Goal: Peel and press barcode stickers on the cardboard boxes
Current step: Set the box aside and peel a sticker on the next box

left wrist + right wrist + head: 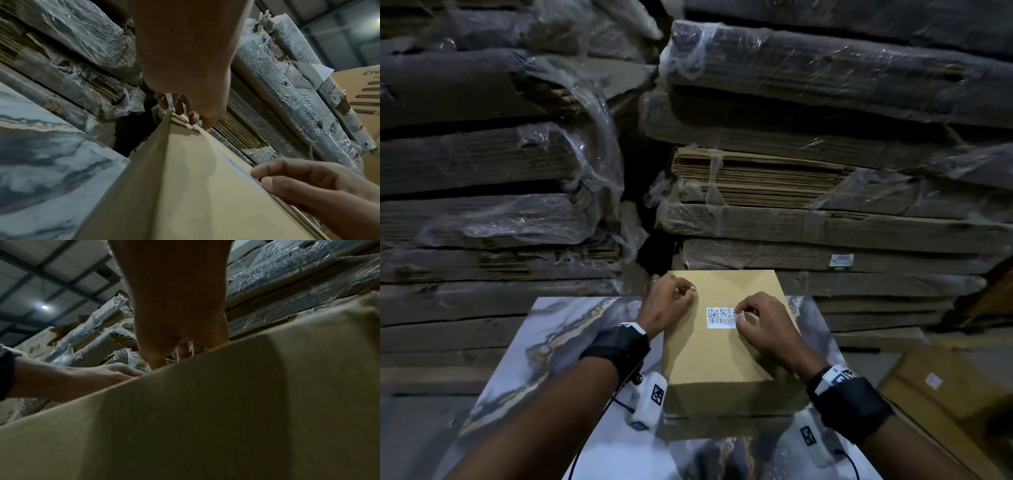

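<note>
A closed box (726, 346) stands on the marbled tabletop (544, 346), toward its far right corner, the far end reaching past the tabletop's far edge. A white barcode sticker (722, 317) lies on the box's top face, a little past the middle toward the far edge.

The right hand (767, 325) rests on the box top beside the sticker. Its fingers (748, 310) are curled in, and the thumb and forefinger close together on the sticker's right end, which looks slightly lifted and wrinkled there. The rest of the sticker lies flat on the cardboard.

The left hand (667, 303) sits at the box's far left corner, its heel on the left edge. Its fingers (685, 286) are bent, with the tips down on the top face, well left of the sticker. In the left wrist view the fingertips (192, 117) touch the cardboard near the far edge. Whether anything is pinched between them cannot be told.

Behind the tabletop rise stacks (825, 178) of flattened cartons in plastic wrap. Another box (941, 387) lies low at the right.
</note>
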Available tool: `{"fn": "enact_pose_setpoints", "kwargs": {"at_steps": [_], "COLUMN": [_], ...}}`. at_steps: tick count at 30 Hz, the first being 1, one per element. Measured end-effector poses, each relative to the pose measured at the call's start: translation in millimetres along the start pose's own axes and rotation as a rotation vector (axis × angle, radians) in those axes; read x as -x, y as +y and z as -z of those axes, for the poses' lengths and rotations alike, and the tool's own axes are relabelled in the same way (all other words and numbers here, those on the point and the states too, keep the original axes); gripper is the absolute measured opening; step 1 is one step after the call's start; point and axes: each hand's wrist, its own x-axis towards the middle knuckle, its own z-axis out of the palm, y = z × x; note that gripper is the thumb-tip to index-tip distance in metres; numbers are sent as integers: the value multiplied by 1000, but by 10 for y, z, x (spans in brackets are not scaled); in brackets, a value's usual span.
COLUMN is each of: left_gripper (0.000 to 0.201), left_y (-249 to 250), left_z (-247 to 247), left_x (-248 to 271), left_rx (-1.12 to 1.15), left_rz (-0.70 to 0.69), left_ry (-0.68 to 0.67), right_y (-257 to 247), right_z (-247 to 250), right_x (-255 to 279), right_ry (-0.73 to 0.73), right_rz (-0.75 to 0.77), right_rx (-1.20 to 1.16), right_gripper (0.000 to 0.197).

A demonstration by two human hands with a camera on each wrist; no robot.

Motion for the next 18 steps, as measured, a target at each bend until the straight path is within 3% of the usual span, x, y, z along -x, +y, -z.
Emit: {"fn": "enact_pose_setpoints", "kwargs": {"at_steps": [4,7,10,18], "left_gripper": [25,37,35,61], "left_y": [45,71,209,202], "left_z": [-54,-140,-165,-223], "left_x": [-125,-176,-196,-190], "left_rx": [9,37,36,175], "left_rz": [-39,-53,-81,-82], "left_ry": [-20,-29,-37,-26], "right_y": [31,60,91,99], "right_z": [-55,-107,-166,-200], "right_x": [51,84,104,125], "right_ry": [30,82,134,150], "right_rz": [29,36,58,85], "right_rx": [-29,-53,-36,28], "right_gripper": [37,25,18,19]}}
